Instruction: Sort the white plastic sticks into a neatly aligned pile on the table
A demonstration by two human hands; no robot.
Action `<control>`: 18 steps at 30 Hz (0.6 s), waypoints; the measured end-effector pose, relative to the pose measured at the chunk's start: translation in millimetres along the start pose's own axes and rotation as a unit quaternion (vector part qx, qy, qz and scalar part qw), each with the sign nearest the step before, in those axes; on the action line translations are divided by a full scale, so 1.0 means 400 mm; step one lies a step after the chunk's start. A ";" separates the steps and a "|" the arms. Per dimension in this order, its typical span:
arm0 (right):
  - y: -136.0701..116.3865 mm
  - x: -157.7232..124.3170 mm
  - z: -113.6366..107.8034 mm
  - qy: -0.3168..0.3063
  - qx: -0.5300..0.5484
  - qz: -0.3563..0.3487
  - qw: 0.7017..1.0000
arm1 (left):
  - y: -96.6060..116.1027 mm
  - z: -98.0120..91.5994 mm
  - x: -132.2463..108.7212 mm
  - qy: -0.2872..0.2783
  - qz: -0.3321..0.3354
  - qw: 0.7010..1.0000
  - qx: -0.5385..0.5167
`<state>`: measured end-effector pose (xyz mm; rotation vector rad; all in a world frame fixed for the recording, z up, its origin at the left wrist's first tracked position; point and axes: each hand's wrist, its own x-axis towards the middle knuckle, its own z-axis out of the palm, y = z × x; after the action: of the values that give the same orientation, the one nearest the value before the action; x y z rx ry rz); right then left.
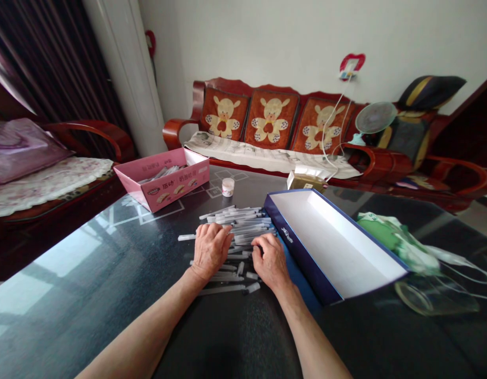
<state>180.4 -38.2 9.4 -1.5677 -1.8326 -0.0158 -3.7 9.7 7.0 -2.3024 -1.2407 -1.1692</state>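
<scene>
Many translucent pens [247,220], several with dark tips, lie in a loose pile on the dark, glossy table [149,258]; most point roughly from nine to three o'clock. Taking the pile as the clock's centre, the left hand [212,250] rests over its nine o'clock side, back upward and fingers bent towards one o'clock. Its grip is hidden beneath the knuckles, so I cannot tell whether it closes on a pen. The right hand [272,258] is near four o'clock, fingers curled and thumb close to the forefinger; whether that grip holds anything, I cannot tell either. Short translucent cap-like pieces [252,275] lie between the wrists, towards six o'clock.

At ten o'clock stands a pink carton [180,185] with more pens [168,171] inside. A small white jar [228,187] stands at twelve. At three o'clock, just beside the right hand, sits an open dark-blue box [334,247] with a white interior; a green-and-white plastic bag [389,237] lies past it. Beyond the table, from twelve to one o'clock, is a wooden sofa [176,134] with bear-patterned cushions [272,120].
</scene>
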 end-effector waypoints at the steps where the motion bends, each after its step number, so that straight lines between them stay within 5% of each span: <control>1: -0.005 -0.001 0.000 -0.009 -0.004 -0.002 1.000 | 0.001 -0.001 0.001 0.003 0.006 1.000 -0.006; 9: -0.019 -0.001 0.000 0.011 0.042 -0.002 0.999 | 0.049 -0.041 0.016 -0.041 0.109 0.988 -0.104; 18: -0.033 -0.006 0.037 0.056 0.205 -0.108 0.971 | 0.123 -0.088 0.019 -0.101 0.231 0.941 -0.226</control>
<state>161.6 -37.1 2.6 -1.0572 -1.7729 0.1619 19.2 -35.1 41.5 -2.8919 -0.4473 -1.1471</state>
